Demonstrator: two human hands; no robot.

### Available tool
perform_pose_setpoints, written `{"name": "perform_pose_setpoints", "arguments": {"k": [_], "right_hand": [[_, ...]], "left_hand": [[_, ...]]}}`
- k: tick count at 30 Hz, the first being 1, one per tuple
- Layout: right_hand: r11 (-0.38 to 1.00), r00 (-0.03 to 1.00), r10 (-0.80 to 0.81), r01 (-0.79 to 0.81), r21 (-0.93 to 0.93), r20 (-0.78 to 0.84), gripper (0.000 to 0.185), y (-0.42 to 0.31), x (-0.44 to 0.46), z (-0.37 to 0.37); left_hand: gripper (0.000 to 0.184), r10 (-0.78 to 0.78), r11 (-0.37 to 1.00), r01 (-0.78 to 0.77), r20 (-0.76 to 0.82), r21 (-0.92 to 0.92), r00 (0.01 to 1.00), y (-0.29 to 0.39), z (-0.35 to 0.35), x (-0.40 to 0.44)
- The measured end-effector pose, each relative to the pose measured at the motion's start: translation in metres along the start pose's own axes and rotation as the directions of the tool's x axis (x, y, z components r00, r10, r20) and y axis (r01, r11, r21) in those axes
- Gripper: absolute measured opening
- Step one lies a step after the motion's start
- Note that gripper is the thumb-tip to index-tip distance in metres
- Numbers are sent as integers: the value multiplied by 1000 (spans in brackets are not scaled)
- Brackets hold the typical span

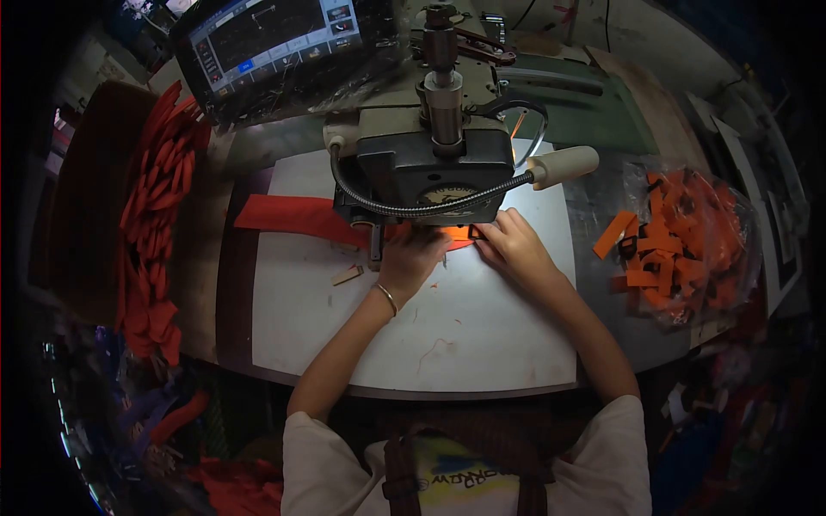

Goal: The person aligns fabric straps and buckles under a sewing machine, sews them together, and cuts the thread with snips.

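Under the head of a sewing machine, a red fabric strip runs leftward across the white work plate. A short orange strap lies on its right end, with a small black buckle at the strap's tip. My left hand, bracelet at the wrist, is closed with its fingers bunched on the red strip, close to the orange strap. From the right, my right hand pinches the strap's buckle end. The machine head hides the needle area and part of the strip.
A clear bag of orange straps with black buckles lies at right. Red fabric pieces hang in a pile at left. A lit screen stands behind. A small tan piece and loose threads lie on the white plate.
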State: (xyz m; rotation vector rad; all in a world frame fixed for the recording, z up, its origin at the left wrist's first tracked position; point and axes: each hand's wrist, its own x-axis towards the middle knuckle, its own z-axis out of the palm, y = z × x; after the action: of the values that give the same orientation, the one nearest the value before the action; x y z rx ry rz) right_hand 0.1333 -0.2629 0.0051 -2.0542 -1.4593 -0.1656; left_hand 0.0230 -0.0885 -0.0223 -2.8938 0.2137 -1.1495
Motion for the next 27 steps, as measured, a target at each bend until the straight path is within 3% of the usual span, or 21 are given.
{"name": "perform_pose_setpoints", "arguments": {"k": [4, 5, 9, 15, 19, 20, 24, 27], "right_hand": [[999, 1000, -22, 22, -26, 8, 31, 6, 2, 1], [999, 1000, -25, 25, -25, 10, 31, 8, 2, 3], [995, 999, 2, 3, 102, -52, 31, 15, 0, 11], [986, 998, 37, -30, 162, -41, 27, 15, 5, 5], [997, 999, 1, 2, 79, -34, 25, 16, 7, 3], [997, 1000, 1, 2, 79, -31, 25, 16, 8, 3], [1000, 998, -3, 5, 30, -55, 25, 15, 8, 4], [999, 998, -6, 9, 39, -59, 25, 15, 9, 7]], "left_hand": [[13, -224, 940, 200, -57, -277, 973, -6, 12, -7], [13, -227, 940, 203, -58, -276, 972, -6, 10, -6], [15, -339, 880, 368, 145, -301, 930, -11, -1, 1], [21, -370, 826, 476, 346, -303, 862, -14, -8, 10], [24, -248, 903, 268, 101, -336, 963, -16, 3, 2], [24, -251, 902, 271, 102, -337, 963, -16, 4, 1], [29, 5, 988, -19, -92, -153, 996, -16, 5, -7], [30, 42, 996, -47, -56, -78, 998, -12, 5, -4]]}}
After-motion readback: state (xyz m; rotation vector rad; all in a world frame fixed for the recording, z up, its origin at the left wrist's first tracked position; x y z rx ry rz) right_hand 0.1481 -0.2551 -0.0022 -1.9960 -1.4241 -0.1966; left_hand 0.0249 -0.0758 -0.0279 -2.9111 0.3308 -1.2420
